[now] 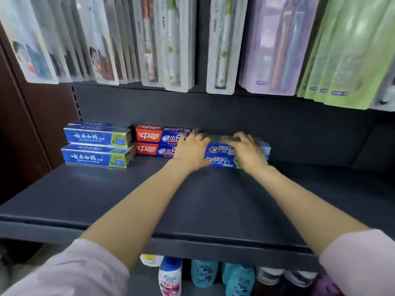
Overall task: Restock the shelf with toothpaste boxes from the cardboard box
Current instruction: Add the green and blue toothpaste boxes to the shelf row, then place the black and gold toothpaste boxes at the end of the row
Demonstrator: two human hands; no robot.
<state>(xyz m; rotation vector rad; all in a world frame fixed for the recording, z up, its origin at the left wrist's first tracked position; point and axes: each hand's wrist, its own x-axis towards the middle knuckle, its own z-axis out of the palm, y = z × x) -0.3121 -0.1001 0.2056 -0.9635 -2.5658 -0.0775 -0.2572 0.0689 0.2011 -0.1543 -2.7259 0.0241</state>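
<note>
Two blue Crest toothpaste boxes (222, 155) lie stacked one on the other at the back of the dark shelf (149, 199), long sides facing me, and both of my hands are on them. My left hand (192, 149) covers the left end of the stack, fingers bent over the top edge of the upper box. My right hand (248, 150) sits over the right part, fingers curled down over the top of the same box, so I am gripping the stack from both ends. The picture is smeared around my fingertips, and I cannot tell how far they reach behind the boxes.

Just left of my left hand, touching or nearly touching the Crest stack, are two red and blue toothpaste boxes (154, 144), also stacked in a pair against the back panel. Left of those, close beside them, stands a third pair, blue boxes with green ends (97, 146), the lower one sticking out a little toward me.

My pale pink sleeves (70, 272) are pushed up, forearms bare across the shelf. Above, rows of packaged toothbrushes (222, 43) hang down over the back panel, clear packs to the left, lilac and green ones to the right. Under the shelf's front edge I see the tops of shampoo bottles (171, 276), white, blue and darker ones.
</note>
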